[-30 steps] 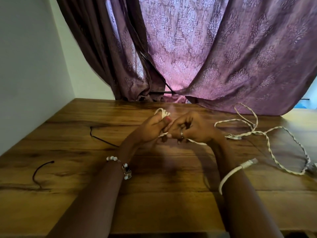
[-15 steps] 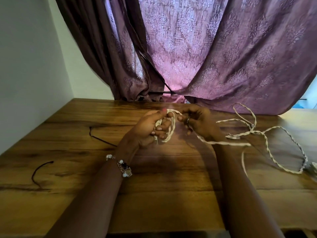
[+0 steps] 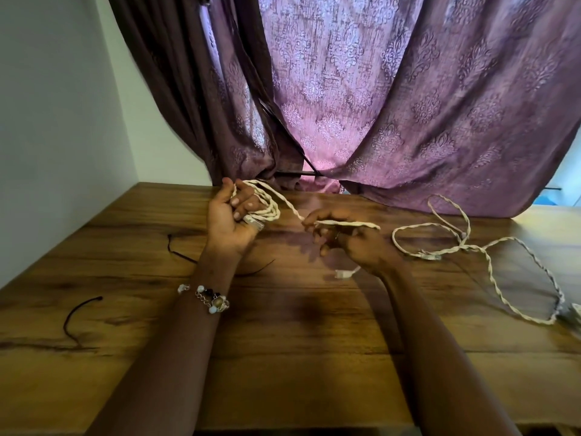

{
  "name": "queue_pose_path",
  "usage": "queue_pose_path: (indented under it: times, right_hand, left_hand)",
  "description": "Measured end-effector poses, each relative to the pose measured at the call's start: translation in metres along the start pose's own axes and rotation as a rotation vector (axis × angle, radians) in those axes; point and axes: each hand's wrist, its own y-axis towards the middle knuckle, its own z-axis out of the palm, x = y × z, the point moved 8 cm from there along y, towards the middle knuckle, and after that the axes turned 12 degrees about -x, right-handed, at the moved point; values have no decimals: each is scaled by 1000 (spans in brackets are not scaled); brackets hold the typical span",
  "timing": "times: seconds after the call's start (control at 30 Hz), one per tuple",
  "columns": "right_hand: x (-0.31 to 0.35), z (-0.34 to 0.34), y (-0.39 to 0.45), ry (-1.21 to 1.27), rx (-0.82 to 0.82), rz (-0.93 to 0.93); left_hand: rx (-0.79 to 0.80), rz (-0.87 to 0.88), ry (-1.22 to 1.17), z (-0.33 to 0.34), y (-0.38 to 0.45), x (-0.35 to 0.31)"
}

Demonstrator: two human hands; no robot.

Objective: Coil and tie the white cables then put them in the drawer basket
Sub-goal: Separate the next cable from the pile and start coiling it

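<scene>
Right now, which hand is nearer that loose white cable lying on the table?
Right. The right hand is just beside the loose white cable; the left hand is farther away, holding a coil.

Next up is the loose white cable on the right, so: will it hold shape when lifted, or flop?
Probably floppy: the loose white cable sprawls in slack loops on the table. Likely light, being thin and braided. Its crossing loops may snag or tangle when pulled.
</scene>
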Motion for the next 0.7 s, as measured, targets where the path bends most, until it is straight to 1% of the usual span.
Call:
queue_pose_path:
  times: [0.07,0.13,0.2,0.27,0.33,0.4,0.43,0.47,0.5,0.53,0.57,0.63,0.7]
  right_hand:
    - [4,6,-2,-139,79,-48]
    - [7,17,-4,-247,169,-79]
    - [9,29,-9,-320,250,-95]
    - [11,38,-12,-321,259,-60]
    - [17,41,-13,-289,245,-54]
    - [20,39,-11,-259,212,-38]
    - [20,36,-9,-247,189,-29]
    - [20,32,-7,-229,163,-16]
    - [19,28,-5,-181,137,-1]
    - [22,25,-5,-112,104,0]
    - [26,20,-4,-54,63,-15]
    - [27,7,-1,-56,-24,-44]
    - [28,-5,0,-48,-103,-70]
  left_hand:
    - [-85,45,12,-4,-1,-4]
    - [-161,112,77,-8,1,-3]
    - [-199,203,285,-7,2,2]
    - [-152,228,568,0,-1,16]
    - [-122,203,796,0,-4,33]
    - [-94,215,960,-2,-8,41]
    - [-57,239,1034,0,-11,43]
    - [19,254,1091,3,-13,49]
    - [95,244,1119,7,-16,55]
    - [123,214,1129,9,-19,60]
    - [111,181,1139,10,-21,63]
    - [105,119,1190,7,-20,66]
    - [212,20,1208,6,-20,75]
